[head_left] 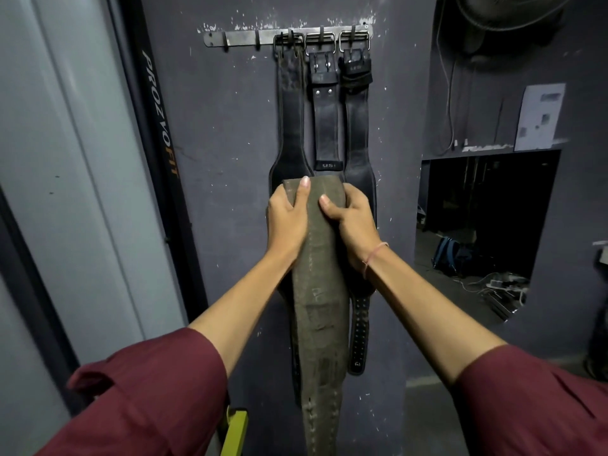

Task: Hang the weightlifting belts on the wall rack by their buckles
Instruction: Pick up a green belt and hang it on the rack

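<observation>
Olive-grey weightlifting belt (317, 291): held upright in front of the wall, its upper end at chest height between both hands and its length hanging down past the lower edge of the view. The left hand (288, 222) grips the left edge, thumb laid over the front face. The right hand (352, 225) grips the right edge with curled fingers, thumb on the front.

The belt's buckle is not visible; it may be behind the hands or at the hidden lower end.

Handling, as judged: the belt looks thick, wide and fairly heavy. It bends only in a broad curve and has a matte, rough surface that is unlikely to slip. It is not fragile. Take hold just below the buckle end so that the frame stands free.

The wall rack (237, 38) is above, well apart from the hands. Three black belts (326, 126) hang from its right-hand hooks by their buckles. The bare hooks (225, 41) are at the left.
</observation>
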`<state>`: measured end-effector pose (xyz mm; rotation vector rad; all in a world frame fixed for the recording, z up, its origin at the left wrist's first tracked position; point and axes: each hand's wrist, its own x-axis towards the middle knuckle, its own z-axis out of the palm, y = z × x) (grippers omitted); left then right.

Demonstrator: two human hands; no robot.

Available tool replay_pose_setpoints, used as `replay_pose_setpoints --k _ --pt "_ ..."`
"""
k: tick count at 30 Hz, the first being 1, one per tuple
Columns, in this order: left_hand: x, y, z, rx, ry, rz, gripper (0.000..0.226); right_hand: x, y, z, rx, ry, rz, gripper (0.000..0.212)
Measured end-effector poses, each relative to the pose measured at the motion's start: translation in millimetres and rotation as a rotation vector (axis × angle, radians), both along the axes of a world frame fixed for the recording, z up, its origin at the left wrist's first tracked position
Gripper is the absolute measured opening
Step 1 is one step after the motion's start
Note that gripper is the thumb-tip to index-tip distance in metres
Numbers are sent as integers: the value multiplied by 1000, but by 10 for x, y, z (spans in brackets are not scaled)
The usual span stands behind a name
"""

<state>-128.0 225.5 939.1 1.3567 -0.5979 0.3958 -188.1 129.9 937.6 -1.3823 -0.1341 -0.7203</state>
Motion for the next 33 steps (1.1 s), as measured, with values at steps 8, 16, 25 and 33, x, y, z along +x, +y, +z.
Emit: replay_pose_setpoints --k 8,16,25,33 --pt "-408 17 -917 45 19 -108 31 -3 -73 253 91 -34 -116 25" --pt "-494 4 -1145 62 99 -140 19 -67 -164 272 120 -58 -122 23" --pt "-156 -69 61 43 387 -286 54 -187 -98 64 41 -78 -86 24" --pt "-187 17 374 -174 488 -413 28 -380 -179 -342 -42 -12 56 33"
